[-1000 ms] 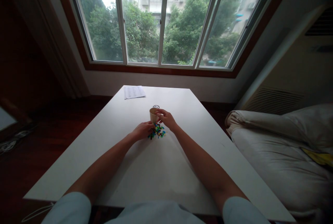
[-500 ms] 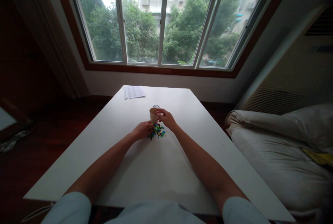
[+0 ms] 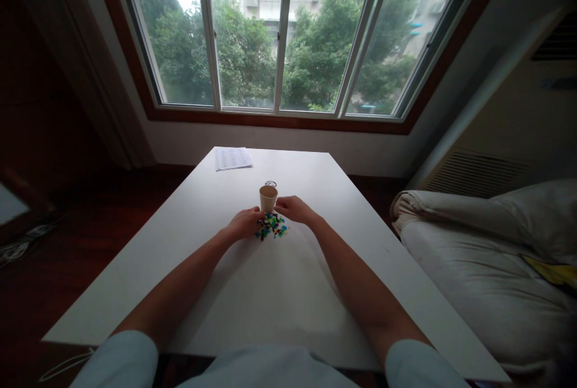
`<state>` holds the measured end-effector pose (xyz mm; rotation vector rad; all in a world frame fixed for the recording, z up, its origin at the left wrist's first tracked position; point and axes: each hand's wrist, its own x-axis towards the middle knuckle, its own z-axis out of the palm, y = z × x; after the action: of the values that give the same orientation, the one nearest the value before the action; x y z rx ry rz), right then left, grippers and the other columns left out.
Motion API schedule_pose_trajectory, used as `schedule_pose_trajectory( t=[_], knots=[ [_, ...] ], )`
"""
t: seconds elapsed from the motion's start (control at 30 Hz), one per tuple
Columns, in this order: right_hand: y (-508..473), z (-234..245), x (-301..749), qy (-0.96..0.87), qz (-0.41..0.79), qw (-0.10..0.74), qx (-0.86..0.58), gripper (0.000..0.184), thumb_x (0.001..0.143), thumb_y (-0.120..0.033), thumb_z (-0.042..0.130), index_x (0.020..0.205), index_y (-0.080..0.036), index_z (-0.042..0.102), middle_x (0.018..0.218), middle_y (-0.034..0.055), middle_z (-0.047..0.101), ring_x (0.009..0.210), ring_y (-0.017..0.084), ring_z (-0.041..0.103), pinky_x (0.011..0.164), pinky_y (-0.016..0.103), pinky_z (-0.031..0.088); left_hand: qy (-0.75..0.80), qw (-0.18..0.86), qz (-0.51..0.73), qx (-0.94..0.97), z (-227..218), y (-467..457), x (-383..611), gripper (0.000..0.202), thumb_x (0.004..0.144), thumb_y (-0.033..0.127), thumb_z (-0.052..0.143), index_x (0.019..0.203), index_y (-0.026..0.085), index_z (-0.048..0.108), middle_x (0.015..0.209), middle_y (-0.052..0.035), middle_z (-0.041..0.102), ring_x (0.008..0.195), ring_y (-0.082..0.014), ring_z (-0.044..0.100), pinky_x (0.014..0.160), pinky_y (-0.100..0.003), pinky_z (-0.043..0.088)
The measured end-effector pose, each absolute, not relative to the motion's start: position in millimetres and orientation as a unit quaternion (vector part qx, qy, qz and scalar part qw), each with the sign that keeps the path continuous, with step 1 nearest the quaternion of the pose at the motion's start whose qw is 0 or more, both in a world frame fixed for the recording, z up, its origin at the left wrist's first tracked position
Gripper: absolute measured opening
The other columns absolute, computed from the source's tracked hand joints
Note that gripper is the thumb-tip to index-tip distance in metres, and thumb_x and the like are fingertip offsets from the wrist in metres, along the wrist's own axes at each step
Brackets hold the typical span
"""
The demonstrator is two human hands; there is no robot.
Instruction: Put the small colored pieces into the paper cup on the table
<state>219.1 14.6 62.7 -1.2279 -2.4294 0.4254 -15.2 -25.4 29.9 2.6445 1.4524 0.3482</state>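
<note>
Coloured pieces [image 3: 271, 227] heaped on table [image 3: 279, 298] before paper cup [image 3: 268, 197]; left hand [image 3: 246, 224] at heap's edge, right hand [image 3: 293, 209] beside cup, both with fingers curled, hold on anything unclear.

Soft daylight from the window [image 3: 279, 33], sky beyond it overexposed, white table [image 3: 270, 292] below it evenly lit, corners left of the window dim, wide-angle bending at edges, focus sharp

White table [image 3: 293, 292] — paper cup [image 3: 268, 197], coloured pieces [image 3: 271, 227], papers [image 3: 233, 158].
</note>
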Motion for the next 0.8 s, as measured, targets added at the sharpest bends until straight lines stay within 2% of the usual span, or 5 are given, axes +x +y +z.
schedule_pose_trajectory(
  t=[0.13, 0.33, 0.57, 0.8],
  knots=[
    [16, 63, 227, -0.867, 0.113, 0.050, -0.482, 0.029, 0.087, -0.048, 0.063, 0.095, -0.021, 0.067, 0.084, 0.0028, 0.069, 0.072, 0.015, 0.058, 0.060, 0.023, 0.034, 0.478, 0.063, 0.121, 0.868, 30, -25, -15, 0.029, 0.084, 0.020, 0.056, 0.109, 0.026, 0.068, 0.106, -0.0058, 0.064, 0.089, -0.0205, 0.063, 0.080, -0.028, 0.045],
    [18, 54, 226, -0.864, 0.116, -0.039, -0.488, 0.040, 0.081, -0.055, 0.067, 0.107, -0.023, 0.067, 0.096, 0.0053, 0.071, 0.080, 0.018, 0.062, 0.061, 0.023, 0.035, 0.474, 0.059, 0.114, 0.871, 29, -24, -14, 0.021, 0.086, 0.024, 0.056, 0.101, 0.024, 0.069, 0.104, -0.0058, 0.064, 0.086, -0.0191, 0.062, 0.077, -0.028, 0.044],
    [16, 43, 218, -0.883, 0.089, -0.036, -0.460, 0.028, 0.082, -0.039, 0.066, 0.106, -0.024, 0.068, 0.100, 0.0053, 0.072, 0.085, 0.020, 0.064, 0.062, 0.023, 0.036, 0.484, 0.058, 0.116, 0.866, 26, -22, -12, 0.020, 0.088, 0.028, 0.055, 0.102, 0.025, 0.070, 0.103, -0.0053, 0.065, 0.086, -0.0189, 0.062, 0.076, -0.027, 0.044],
    [11, 46, 214, -0.895, 0.093, -0.022, -0.435, 0.019, 0.085, -0.027, 0.061, 0.100, -0.023, 0.071, 0.095, 0.0045, 0.073, 0.083, 0.019, 0.064, 0.064, 0.023, 0.037, 0.479, 0.053, 0.122, 0.868, 25, -24, -10, 0.023, 0.090, 0.030, 0.053, 0.106, 0.027, 0.070, 0.105, -0.0049, 0.065, 0.089, -0.0196, 0.062, 0.077, -0.027, 0.045]
  ],
)
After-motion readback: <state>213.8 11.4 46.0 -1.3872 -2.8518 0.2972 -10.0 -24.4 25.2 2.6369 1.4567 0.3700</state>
